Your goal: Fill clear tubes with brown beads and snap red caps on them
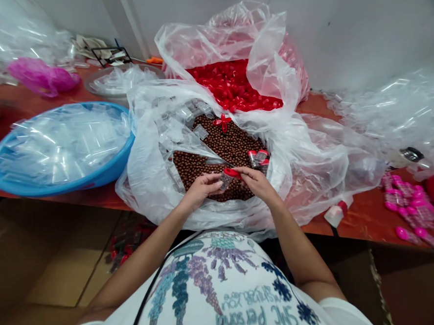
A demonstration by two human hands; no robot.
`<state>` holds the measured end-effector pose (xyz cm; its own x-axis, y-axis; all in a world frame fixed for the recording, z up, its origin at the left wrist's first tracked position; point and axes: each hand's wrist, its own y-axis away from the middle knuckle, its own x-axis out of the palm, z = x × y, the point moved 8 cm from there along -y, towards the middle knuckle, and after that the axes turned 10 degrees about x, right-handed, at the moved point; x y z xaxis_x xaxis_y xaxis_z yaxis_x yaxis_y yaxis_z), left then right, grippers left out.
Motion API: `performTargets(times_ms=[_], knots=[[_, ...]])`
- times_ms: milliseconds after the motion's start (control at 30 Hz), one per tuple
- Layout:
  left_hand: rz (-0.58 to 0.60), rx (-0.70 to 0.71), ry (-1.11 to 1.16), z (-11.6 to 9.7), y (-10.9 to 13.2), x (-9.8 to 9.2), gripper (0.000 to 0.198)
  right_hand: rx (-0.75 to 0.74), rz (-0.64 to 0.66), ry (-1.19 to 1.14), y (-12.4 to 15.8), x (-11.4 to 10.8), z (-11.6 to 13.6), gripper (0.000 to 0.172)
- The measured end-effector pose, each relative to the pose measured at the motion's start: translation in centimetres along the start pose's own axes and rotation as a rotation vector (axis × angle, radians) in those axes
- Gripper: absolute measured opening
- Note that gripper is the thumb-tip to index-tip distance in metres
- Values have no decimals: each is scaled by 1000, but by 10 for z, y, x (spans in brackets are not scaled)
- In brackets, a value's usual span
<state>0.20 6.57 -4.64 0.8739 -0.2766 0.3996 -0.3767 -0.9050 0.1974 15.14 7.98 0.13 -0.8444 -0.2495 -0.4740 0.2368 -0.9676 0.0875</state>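
Note:
Over a large plastic bag (142, 177) of small round brown balls (226, 138), my two hands meet at one small transparent container (225, 181). My left hand (202, 190) pinches its body between thumb and fingers. At its top, my right hand (256, 181) has its fingertips closed on the red cap (231, 172), which sits at the container's mouth; whether it is fully seated I cannot tell. Just beyond my right hand, several red-capped containers (259, 157) lie on the balls. A red flower-shaped piece (223, 122) and some loose transparent containers (200, 131) rest farther back.
A blue basin (121, 164) heaped with transparent plastic pieces stands left. Behind the balls is a bag of red caps (229, 80). Pink-capped tubes (409, 199) and a white bottle (335, 215) lie right. Below the table edge, a cardboard box (60, 261) holds red-capped items.

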Motion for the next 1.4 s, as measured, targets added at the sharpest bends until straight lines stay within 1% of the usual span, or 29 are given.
performTargets(times_ms=[33, 67, 200, 300, 333, 433, 467, 533, 600, 667, 733, 800, 867, 933, 1000, 1067, 1200, 1267, 1300, 1333, 1367, 1400], knots=[[3, 8, -17, -1, 0, 0, 45, 12, 6, 9, 1, -1, 0, 38], [5, 14, -36, -1, 1, 0, 46, -6, 8, 39, 2, -1, 2, 39], [-3, 27, -72, -2, 1, 0, 46, -192, -11, 258, 10, 1, 25, 37], [-9, 38, -53, -3, 2, 2, 45, -224, -19, 373, 15, 6, 33, 34], [-12, 41, -50, -4, 2, 3, 44, -224, -26, 401, 15, 9, 35, 36], [-21, 48, -40, -7, 3, 4, 45, -245, -72, 480, 16, 16, 37, 58], [-19, 48, -35, -7, 3, 5, 46, -256, -91, 504, 16, 18, 37, 62], [-27, 46, -22, -8, 3, 4, 46, -269, -127, 546, 16, 22, 35, 62], [-73, 24, 6, -8, 3, 1, 43, -282, -154, 579, 15, 24, 34, 57], [-111, -15, 76, -7, 3, 1, 45, -305, -167, 606, 16, 26, 34, 56], [-91, -65, 166, -5, 2, 9, 54, -334, -168, 630, 17, 31, 35, 57], [-77, -108, 210, -1, 1, 18, 57, -369, -156, 647, 19, 37, 36, 58], [-137, -110, 208, 2, 1, 21, 50, -400, -146, 652, 20, 42, 37, 57], [-204, -63, 209, 3, 0, 20, 38, -422, -142, 653, 21, 46, 37, 56], [-219, -15, 224, 4, -1, 22, 32, -435, -144, 654, 23, 48, 37, 55], [-195, -6, 239, 6, 0, 26, 33, -441, -137, 650, 24, 47, 36, 54], [-157, -31, 276, 6, 2, 31, 38, -405, -71, 580, 24, 41, 37, 53], [-155, -24, 299, 2, 3, 30, 40, -347, -32, 463, 24, 35, 35, 63], [-158, -20, 312, 0, 3, 29, 41, -285, -38, 377, 23, 29, 31, 69], [-158, -20, 324, -2, 4, 28, 42, -202, -70, 275, 21, 23, 25, 71], [-156, -27, 335, -3, 4, 27, 43, -107, -117, 166, 20, 16, 16, 66], [-151, -40, 345, -3, 5, 26, 44, -11, -162, 54, 20, 10, 6, 57]])
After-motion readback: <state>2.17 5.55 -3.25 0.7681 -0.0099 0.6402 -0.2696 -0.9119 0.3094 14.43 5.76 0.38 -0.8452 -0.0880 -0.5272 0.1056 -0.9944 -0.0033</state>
